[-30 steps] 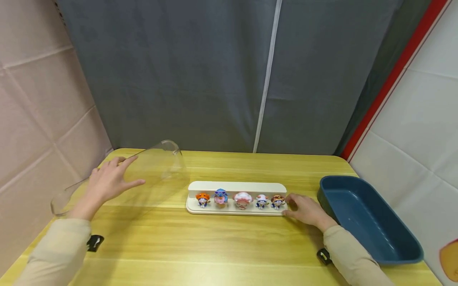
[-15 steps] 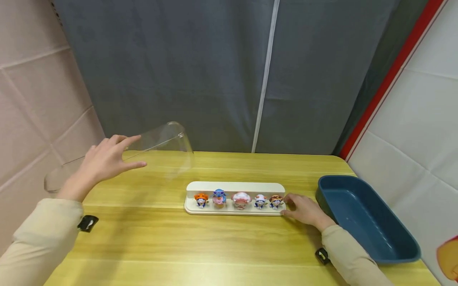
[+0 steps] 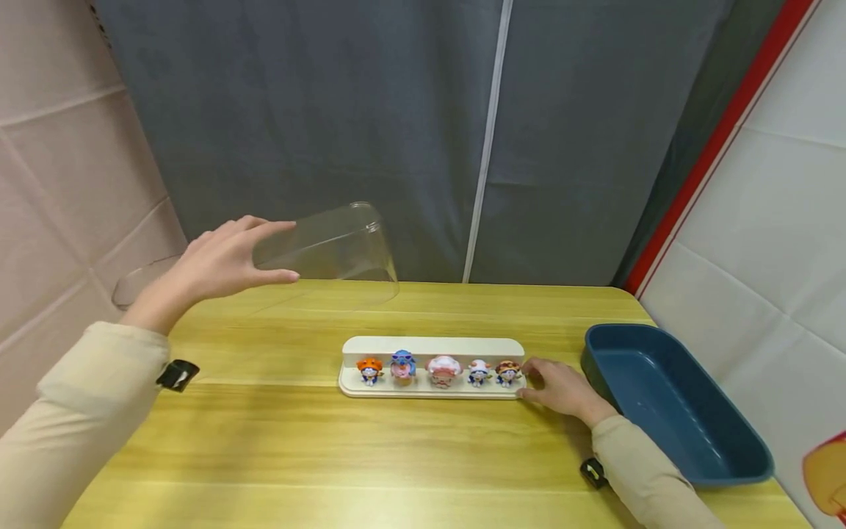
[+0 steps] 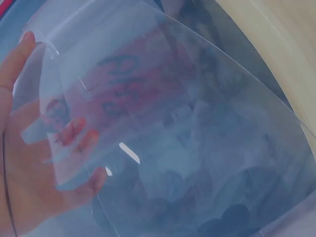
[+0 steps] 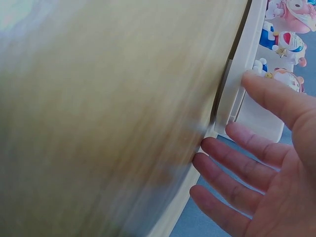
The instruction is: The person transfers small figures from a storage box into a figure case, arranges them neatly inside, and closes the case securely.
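Observation:
My left hand (image 3: 221,263) grips a long clear plastic cover (image 3: 346,253), lifted above the left of the table, its right end tilted up. In the left wrist view the fingers show through the cover (image 4: 197,133). A cream display base (image 3: 432,344) stands mid-table, bearing a row of several small cartoon figurines (image 3: 443,372). At the base's right end, my right hand (image 3: 562,389) touches the corner with thumb and index finger. Its other fingers extend past the base (image 5: 256,118) in the right wrist view, fairly straight.
A deep blue rectangular bin (image 3: 674,397) stands to the right, close beside my right forearm. Grey curtain (image 3: 330,132) hangs behind the wooden table (image 3: 370,455). Pale walls (image 3: 59,184) flank both sides.
My left hand has raised the clear cover and brought it rightward, nearer to the base. The right hand stays at the base's end, and the figurines keep their places.

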A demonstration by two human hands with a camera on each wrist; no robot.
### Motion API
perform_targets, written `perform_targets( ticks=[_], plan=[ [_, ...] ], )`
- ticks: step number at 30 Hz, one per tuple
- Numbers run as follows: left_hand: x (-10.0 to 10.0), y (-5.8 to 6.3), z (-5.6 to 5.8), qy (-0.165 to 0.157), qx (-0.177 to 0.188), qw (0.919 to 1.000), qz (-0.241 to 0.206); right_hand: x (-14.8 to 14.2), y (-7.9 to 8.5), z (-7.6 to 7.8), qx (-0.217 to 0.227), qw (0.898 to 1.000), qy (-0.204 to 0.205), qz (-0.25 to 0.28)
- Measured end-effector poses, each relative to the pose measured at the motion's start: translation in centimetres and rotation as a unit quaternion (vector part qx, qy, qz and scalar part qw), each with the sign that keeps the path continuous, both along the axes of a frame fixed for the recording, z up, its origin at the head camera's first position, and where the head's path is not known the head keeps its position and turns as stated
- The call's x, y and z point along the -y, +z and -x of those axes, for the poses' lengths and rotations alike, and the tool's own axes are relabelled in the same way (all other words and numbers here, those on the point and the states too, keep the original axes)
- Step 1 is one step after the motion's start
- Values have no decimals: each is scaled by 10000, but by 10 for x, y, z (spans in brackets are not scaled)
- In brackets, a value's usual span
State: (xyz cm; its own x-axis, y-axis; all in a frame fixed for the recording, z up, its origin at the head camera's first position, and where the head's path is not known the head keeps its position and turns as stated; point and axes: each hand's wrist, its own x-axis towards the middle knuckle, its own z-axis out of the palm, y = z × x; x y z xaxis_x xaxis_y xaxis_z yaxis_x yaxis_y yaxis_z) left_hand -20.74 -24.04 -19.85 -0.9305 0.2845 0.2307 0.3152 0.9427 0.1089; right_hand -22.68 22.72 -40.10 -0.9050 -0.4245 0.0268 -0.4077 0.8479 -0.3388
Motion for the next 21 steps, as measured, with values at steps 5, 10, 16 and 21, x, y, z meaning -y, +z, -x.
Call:
perform_targets(
  ticks=[5,10,16,21],
  plan=[
    [-17,5,7,-278,102,9995,-141,1,0,0,-2,10000,8,-7],
    [-35,10,14,-601,158,9979,-178,1,1,-1,-15,10000,14,-10],
    [-57,18,23,-944,154,9954,-33,2,1,-1,-7,10000,1,3],
    [-76,21,28,-1200,209,9925,84,1,0,-1,-4,10000,-18,5]
  ],
)
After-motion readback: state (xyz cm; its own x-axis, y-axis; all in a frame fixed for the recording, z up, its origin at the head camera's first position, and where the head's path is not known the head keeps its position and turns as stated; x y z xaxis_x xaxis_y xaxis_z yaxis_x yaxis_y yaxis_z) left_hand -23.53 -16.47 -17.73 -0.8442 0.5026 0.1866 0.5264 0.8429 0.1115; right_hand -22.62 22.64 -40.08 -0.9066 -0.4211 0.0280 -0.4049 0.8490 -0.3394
